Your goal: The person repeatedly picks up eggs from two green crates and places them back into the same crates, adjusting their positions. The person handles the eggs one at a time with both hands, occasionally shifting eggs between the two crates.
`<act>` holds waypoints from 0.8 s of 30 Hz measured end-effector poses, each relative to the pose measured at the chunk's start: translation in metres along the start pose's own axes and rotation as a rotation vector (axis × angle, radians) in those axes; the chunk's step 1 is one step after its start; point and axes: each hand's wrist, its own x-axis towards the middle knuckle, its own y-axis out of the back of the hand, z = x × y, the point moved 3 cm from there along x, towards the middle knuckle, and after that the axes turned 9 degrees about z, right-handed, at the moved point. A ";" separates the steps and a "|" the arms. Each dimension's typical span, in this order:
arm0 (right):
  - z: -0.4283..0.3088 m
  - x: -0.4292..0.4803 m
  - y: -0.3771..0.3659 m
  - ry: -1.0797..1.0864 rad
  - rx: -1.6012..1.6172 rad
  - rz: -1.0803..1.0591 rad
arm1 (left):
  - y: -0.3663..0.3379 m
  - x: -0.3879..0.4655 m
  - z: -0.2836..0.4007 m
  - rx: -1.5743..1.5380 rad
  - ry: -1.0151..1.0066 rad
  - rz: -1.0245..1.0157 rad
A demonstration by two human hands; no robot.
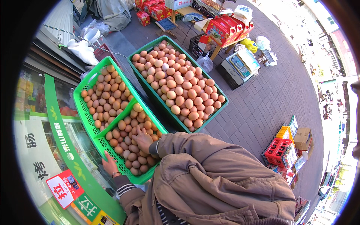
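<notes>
Brown eggs (107, 95) fill both compartments of a bright green plastic crate (84, 123) at the left. My right hand (143, 140) reaches into the nearer compartment, its fingers touching eggs there; whether it grips one cannot be told. At the crate's near left side, my left hand (110, 165) rests on the rim with its fingers partly hidden by the wall. Beside this crate stands a dark green bin (140, 76), heaped with more brown eggs (180, 87). A bracelet circles my left wrist.
A glass door with a green band (60, 135) borders the left. A digital scale (242, 66) stands beyond the bin, near red cartons (222, 31) on a table. Red crates (277, 152) and cardboard boxes (303, 137) lie at the right. A rope (81, 38) crosses behind.
</notes>
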 end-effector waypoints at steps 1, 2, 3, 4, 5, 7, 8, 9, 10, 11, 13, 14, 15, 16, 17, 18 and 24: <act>-0.001 0.003 0.005 -0.020 0.047 -0.037 | -0.001 0.000 0.000 0.024 -0.018 0.026; -0.002 0.007 0.010 -0.062 0.080 -0.121 | -0.001 0.000 -0.001 0.020 -0.014 0.045; -0.004 0.010 0.017 -0.114 0.108 -0.209 | -0.001 0.000 -0.002 -0.013 0.023 0.038; -0.009 0.013 0.026 -0.112 0.144 -0.266 | 0.000 0.000 -0.002 0.026 -0.012 0.045; -0.013 0.017 0.036 -0.121 0.174 -0.325 | 0.000 0.000 -0.001 0.033 -0.015 0.025; -0.021 0.022 0.060 -0.146 0.312 -0.426 | 0.001 0.001 -0.001 0.042 -0.010 -0.015; -0.025 0.025 0.073 -0.156 0.416 -0.469 | 0.002 0.001 -0.001 0.039 0.000 -0.031; -0.027 0.027 0.088 -0.189 0.492 -0.536 | 0.001 0.001 -0.001 0.001 0.020 -0.051; -0.027 0.029 0.108 -0.154 0.677 -0.503 | 0.002 0.002 -0.001 0.034 0.012 -0.030; -0.018 0.030 0.133 -0.136 0.831 -0.493 | 0.002 0.002 -0.001 0.029 0.015 -0.011; 0.014 0.038 0.191 -0.105 0.935 -0.342 | 0.001 0.003 -0.002 -0.025 0.045 -0.057; 0.036 0.043 0.221 -0.095 0.862 -0.200 | 0.000 0.003 -0.001 0.006 0.013 -0.042; 0.063 0.044 0.252 -0.156 0.968 -0.132 | 0.000 0.003 -0.001 0.005 0.009 -0.036; 0.094 0.043 0.278 -0.282 1.052 -0.111 | 0.000 0.003 -0.003 -0.024 0.038 -0.042; 0.127 0.044 0.298 -0.420 0.912 -0.020 | 0.000 0.003 -0.003 -0.020 0.041 -0.052; 0.160 0.047 0.314 -0.498 0.797 0.075 | 0.000 0.003 -0.001 0.006 0.002 -0.043; 0.315 0.076 0.314 -0.522 0.321 0.079 | 0.002 0.000 0.001 0.049 -0.015 -0.034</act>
